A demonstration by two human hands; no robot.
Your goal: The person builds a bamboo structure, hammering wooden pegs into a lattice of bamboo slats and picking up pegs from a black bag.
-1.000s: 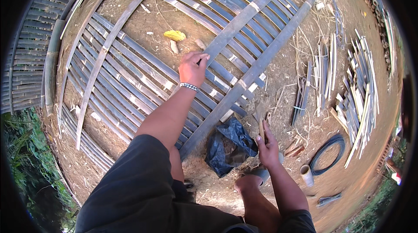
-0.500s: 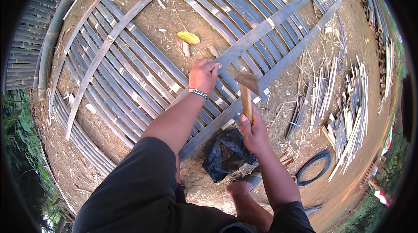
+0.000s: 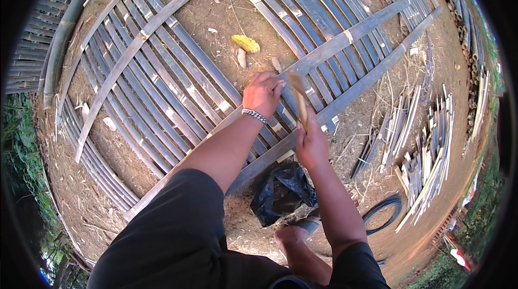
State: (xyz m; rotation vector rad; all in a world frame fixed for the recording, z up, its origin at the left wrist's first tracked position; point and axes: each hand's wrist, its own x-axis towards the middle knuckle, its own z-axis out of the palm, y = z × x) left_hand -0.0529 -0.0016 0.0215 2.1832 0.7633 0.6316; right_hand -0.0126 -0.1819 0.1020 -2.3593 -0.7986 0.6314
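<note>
My right hand is closed round the wooden handle of a hammer, whose head is smeared by motion just right of my left fingers. My left hand, with a chain bracelet at the wrist, is closed in a pinch on a long crosswise bamboo slat. What the fingertips hold, if anything, is too small to make out. Under that slat run the dark bamboo strips of a panel lying on the ground. A second crosswise slat borders the panel's near edge.
A black plastic bag lies open by my bare foot. To the right are a coil of black cord and piles of split bamboo sticks. A yellow leaf rests on the soil. Bamboo poles stand at far left.
The hammer has swung up and left, so its head is now close beside my left fingers. My left hand keeps its place on the slat. The whole view has shifted slightly.
</note>
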